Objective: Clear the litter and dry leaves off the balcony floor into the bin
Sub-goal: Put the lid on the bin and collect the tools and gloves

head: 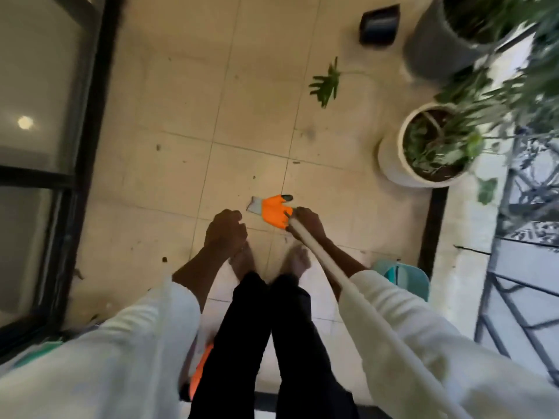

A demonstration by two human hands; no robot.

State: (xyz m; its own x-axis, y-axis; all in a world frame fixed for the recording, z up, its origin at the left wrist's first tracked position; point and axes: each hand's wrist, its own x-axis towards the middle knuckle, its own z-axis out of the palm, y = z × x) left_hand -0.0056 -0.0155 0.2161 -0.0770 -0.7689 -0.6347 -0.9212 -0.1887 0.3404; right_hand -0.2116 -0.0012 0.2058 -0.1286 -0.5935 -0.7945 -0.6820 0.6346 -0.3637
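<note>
The view looks straight down on a tiled balcony floor, blurred by motion throughout. The right hand has its grip clamped round a pale stick-like handle; the handle runs to 5 o'clock and leaves the picture at the bottom edge, and its working end is hidden, so what tool it belongs to cannot be told. The left hand is curled into a fist with nothing visibly in it — its palm side is turned away. Both arms wear white sleeves.

An orange work glove with a grey cuff and one dark fingertip lies on the floor at 12 o'clock from the bare feet, its edge partly behind the right hand. A second orange item shows beside the dark trousers at 7 o'clock, mostly covered.

Litter: a green lobed leaf lies at 1 o'clock, well apart from the hands; small dark specks are scattered over the tiles, too small to identify.

A dark open-topped container stands at 1 o'clock, possibly the bin. A white plant pot and a grey pot stand at 2 o'clock, foliage overhanging. A teal object is half hidden behind the right sleeve.
</note>
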